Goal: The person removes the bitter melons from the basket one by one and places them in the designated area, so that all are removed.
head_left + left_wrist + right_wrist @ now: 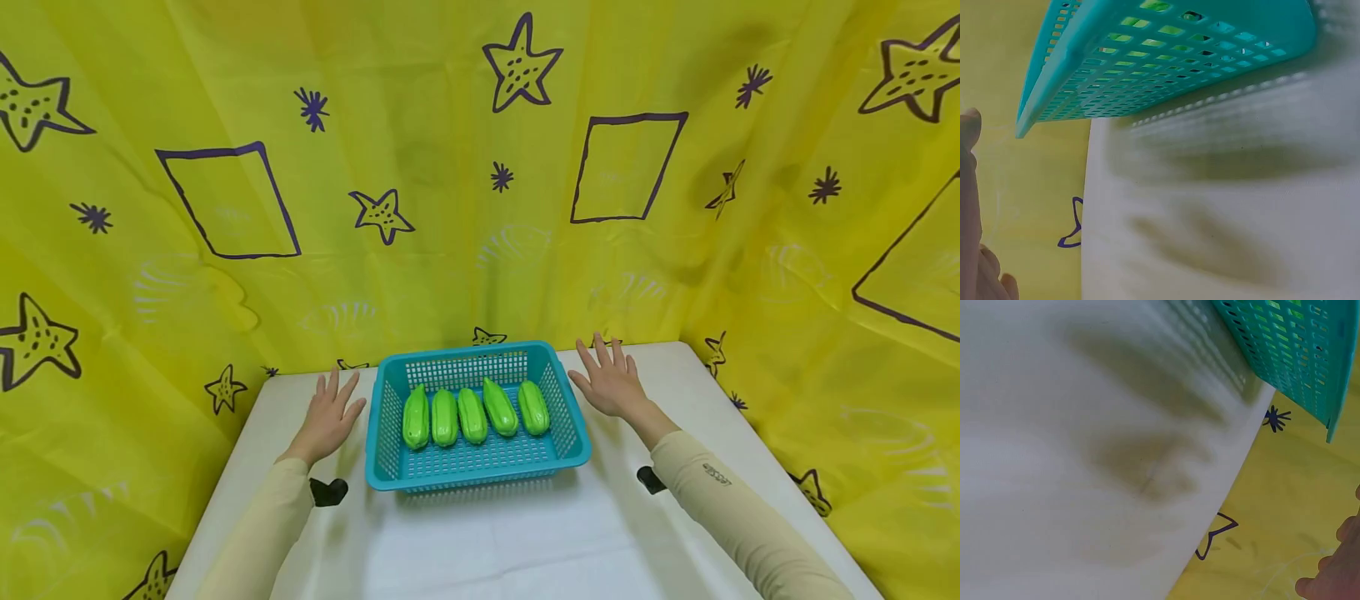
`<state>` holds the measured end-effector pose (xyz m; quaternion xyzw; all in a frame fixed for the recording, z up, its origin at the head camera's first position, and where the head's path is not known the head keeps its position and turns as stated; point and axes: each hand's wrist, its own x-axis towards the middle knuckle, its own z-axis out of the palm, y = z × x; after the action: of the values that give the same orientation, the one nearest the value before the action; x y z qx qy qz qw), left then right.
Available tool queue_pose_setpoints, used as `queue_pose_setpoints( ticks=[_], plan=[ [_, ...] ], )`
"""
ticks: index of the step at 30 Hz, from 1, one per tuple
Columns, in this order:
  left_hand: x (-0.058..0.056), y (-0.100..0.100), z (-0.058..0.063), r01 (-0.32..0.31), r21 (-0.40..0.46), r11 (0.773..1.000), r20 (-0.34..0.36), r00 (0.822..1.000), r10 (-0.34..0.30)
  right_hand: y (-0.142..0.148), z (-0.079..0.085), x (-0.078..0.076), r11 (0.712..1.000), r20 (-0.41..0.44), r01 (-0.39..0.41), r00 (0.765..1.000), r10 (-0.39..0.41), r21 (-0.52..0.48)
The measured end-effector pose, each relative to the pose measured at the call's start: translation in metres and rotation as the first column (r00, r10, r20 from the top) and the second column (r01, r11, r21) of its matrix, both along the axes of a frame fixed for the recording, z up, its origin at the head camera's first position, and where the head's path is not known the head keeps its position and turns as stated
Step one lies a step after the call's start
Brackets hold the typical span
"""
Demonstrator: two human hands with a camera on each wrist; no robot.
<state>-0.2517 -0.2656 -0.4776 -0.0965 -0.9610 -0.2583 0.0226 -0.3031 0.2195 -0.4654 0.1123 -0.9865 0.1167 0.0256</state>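
A teal plastic basket [480, 482] with lattice walls stands on the white table. Inside it, several bright green, ribbed, elongated gourd-like pieces [472, 415] lie side by side in a row. My left hand [327, 421] is held just left of the basket, fingers straight and spread, holding nothing. On the opposite side, my right hand [615, 385] hovers by the basket's right rim, its fingers spread as well and nothing in them. Both wrist views show the basket wall [1166, 56] beside the hand, with hand shadows on the tabletop below.
Yellow curtain [435, 275] printed with stars and squares surrounds the back and sides of the white table [480, 550]. A black wrist-worn piece [328, 492] shows at the left wrist, and another black piece [650, 480] at the right.
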Motion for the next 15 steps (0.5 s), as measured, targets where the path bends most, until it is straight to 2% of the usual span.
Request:
queue_pose_setpoints(
  ticks=[6, 15],
  plan=[
    [0.004, -0.001, -0.005, -0.016, 0.169, 0.985, 0.081, 0.997, 0.002, 0.0, -0.002, 0.001, 1.0, 0.01, -0.002, 1.0, 0.002, 0.001],
    [0.008, 0.006, -0.017, -0.116, 0.339, 0.934, 0.187, 0.981, 0.054, 0.002, -0.005, 0.002, 1.0, 0.01, -0.005, 1.0, 0.004, 0.015]
  ],
)
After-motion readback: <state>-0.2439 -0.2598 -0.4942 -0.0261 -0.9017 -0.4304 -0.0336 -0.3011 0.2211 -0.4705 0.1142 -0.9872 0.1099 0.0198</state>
